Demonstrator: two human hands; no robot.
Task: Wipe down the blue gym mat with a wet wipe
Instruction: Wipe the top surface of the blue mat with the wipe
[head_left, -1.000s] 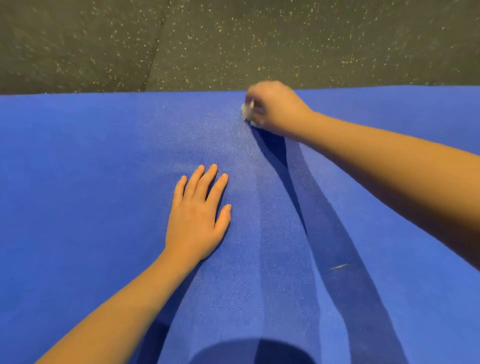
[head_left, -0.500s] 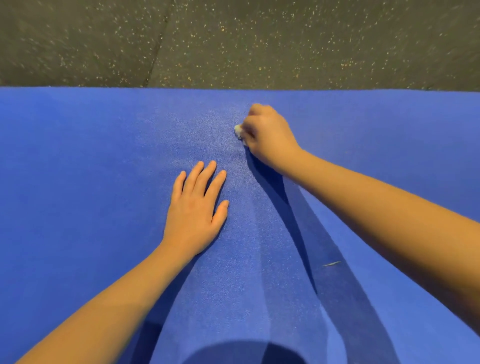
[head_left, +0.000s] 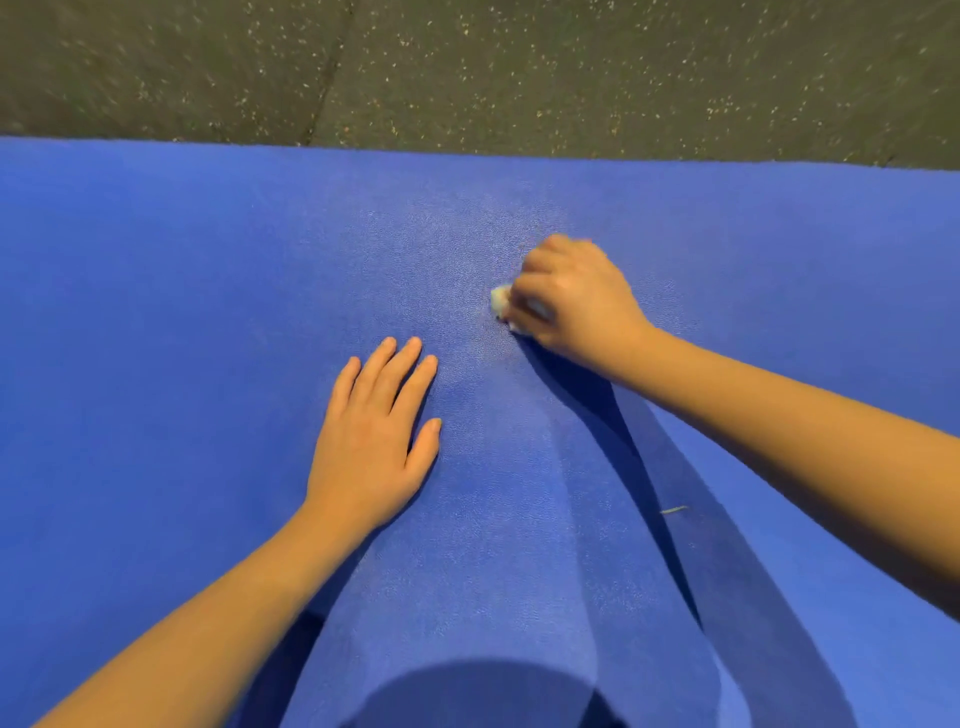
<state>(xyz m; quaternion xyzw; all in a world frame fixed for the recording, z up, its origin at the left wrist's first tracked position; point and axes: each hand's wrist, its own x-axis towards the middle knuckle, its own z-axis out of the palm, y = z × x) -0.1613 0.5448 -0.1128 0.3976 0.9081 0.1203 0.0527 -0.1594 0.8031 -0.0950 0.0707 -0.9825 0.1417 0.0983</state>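
The blue gym mat (head_left: 156, 338) fills most of the view, its far edge running across the upper part. My left hand (head_left: 374, 436) lies flat on the mat, fingers straight and together, palm down. To its upper right, my right hand (head_left: 571, 301) is curled round a small bunched white wet wipe (head_left: 500, 300) and holds it against the mat. Only the wipe's left end shows past the fingers.
Dark speckled rubber floor (head_left: 519, 73) lies beyond the mat's far edge. A small pale sliver of debris (head_left: 674, 510) rests on the mat under my right forearm. Shadows of my arms and head fall across the near part of the mat.
My right hand has drawn the wipe back from the mat's far edge toward me, across the mat's surface. My left hand has stayed flat in place.
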